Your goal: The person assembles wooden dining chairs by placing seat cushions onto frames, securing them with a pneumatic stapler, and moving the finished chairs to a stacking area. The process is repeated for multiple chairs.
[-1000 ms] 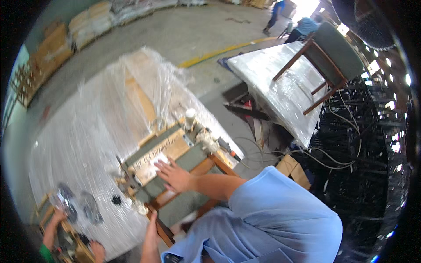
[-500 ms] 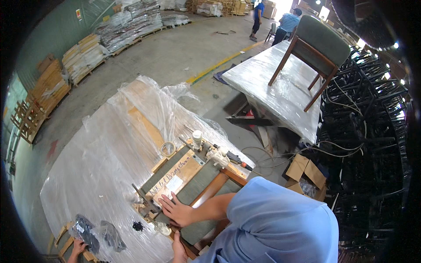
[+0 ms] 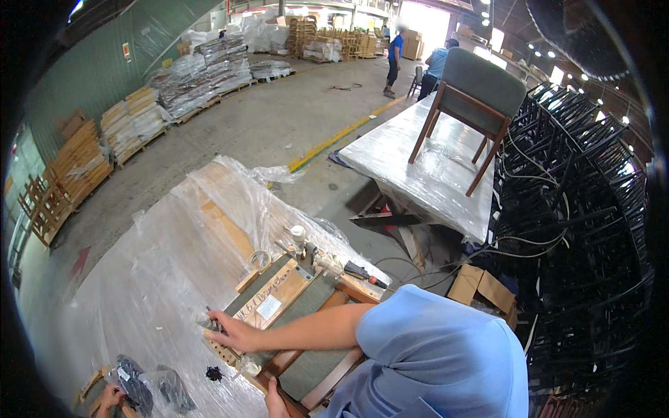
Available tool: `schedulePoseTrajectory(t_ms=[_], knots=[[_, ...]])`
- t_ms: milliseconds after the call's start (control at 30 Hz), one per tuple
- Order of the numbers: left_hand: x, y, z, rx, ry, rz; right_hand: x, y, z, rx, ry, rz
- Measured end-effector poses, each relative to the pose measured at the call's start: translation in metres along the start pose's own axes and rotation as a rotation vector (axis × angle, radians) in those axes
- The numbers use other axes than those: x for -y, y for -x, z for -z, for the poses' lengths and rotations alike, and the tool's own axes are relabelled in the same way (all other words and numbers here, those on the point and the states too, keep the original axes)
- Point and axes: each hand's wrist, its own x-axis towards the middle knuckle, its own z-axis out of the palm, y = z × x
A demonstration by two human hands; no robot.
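Observation:
A wooden jig board [image 3: 284,284] with handwriting and a white label lies across the grey-green upholstery of a chair [image 3: 304,369] with brown wooden rails. My right hand [image 3: 235,333], arm stretched to the left, is closed round a dark clamp lever [image 3: 214,322] at the jig's near-left end. Beside it sits a pale clamp knob [image 3: 249,365]. Low in the picture, my left hand [image 3: 275,402] grips the chair's wooden edge, its fingers partly hidden. At the jig's far end are a white-capped fitting [image 3: 298,234] and an orange-and-black power tool [image 3: 366,274].
A tape roll [image 3: 260,260] and a pile of black screws [image 3: 214,374] lie on the film-covered worktop [image 3: 160,279]. Another person's hand [image 3: 110,398] is at plastic bags [image 3: 134,383]. A finished chair [image 3: 481,90] stands on a second table [image 3: 397,146]; an open carton [image 3: 481,289] is at right.
My right hand has moved left from the jig board onto the clamp lever and closed on it. My left hand stays at the chair's edge. The view has tilted up slightly.

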Motion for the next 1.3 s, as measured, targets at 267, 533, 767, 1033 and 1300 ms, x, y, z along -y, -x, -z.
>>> schedulePoseTrajectory(t_ms=[267, 533, 767, 1033, 1300], knots=[[0.012, -0.01, 0.016, -0.108, -0.057, -0.055, 0.021, -0.091, 0.02, 0.23, 0.464, -0.258], [0.015, -0.009, 0.014, -0.069, 0.008, -0.003, -0.03, -0.099, -0.025, 0.159, 0.423, -0.57], [0.002, 0.005, 0.004, -0.223, -0.184, -0.014, -0.062, -0.106, -0.05, 0.133, -0.201, -0.86], [0.012, -0.002, 0.014, -0.222, -0.17, -0.007, -0.034, -0.095, -0.042, 0.032, -0.164, -0.862], [0.014, -0.007, 0.021, -0.256, -0.278, -0.075, -0.016, -0.098, -0.037, 0.122, -0.054, -0.78]])
